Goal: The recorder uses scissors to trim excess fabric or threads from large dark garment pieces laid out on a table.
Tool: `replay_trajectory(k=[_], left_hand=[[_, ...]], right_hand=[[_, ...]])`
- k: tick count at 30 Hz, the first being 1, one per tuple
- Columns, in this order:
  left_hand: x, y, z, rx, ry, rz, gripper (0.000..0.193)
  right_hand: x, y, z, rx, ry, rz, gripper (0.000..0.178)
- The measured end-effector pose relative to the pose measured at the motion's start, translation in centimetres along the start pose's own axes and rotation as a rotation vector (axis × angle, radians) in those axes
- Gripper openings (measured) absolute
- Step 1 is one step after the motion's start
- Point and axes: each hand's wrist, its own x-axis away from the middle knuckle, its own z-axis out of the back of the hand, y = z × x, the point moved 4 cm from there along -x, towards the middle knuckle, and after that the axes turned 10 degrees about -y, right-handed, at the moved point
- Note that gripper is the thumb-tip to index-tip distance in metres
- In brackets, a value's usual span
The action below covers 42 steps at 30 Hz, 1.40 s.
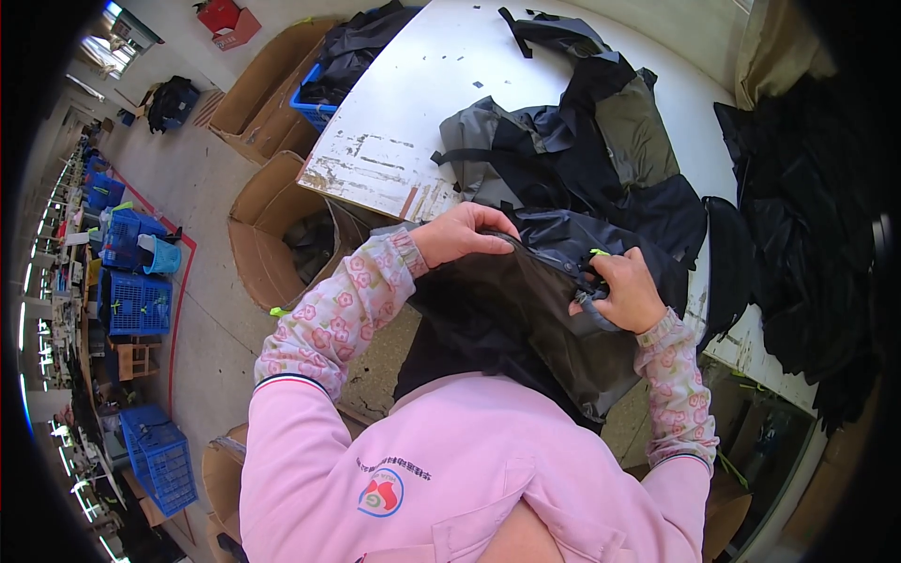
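A dark grey-brown garment piece point(511, 300) hangs over the table's near edge and across my lap. My left hand point(462, 235) pinches its upper edge between thumb and fingers. In my right hand point(626, 293) is what looks like a small pair of dark scissors point(571, 267), its blades pointing left along the fabric edge toward my left hand. A bit of yellow-green shows by my right fingers. Just beyond both hands, more black and grey garment pieces point(563, 150) lie in a loose heap on the white table point(394, 122).
Cardboard boxes point(267, 211) stand left of the table, one with dark fabric inside. Behind them a blue crate point(314, 111) holds black cloth. A pile of black fabric point(798, 244) hangs over the table's right side. Farther left, blue baskets point(139, 302) line the floor.
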Motion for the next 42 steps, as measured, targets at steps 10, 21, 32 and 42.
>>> replay_trajectory(k=[10, 21, 32, 42], left_hand=[[0.1, 0.0, 0.0, 0.005, -0.016, 0.001, 0.019], [-0.1, 0.3, -0.4, -0.103, -0.047, -0.007, 0.021], [0.4, 1.0, -0.5, -0.183, -0.105, 0.037, 0.028], [0.4, 1.0, -0.7, -0.284, -0.079, 0.043, 0.024]], right_hand=[[0.5, 0.7, -0.8, 0.037, -0.005, -0.029, 0.05], [-0.2, -1.0, 0.0, -0.004, 0.029, 0.005, 0.053], [0.1, -0.6, -0.4, 0.005, -0.075, -0.02, 0.053], [0.0, -1.5, -0.3, -0.036, 0.007, -0.008, 0.056]])
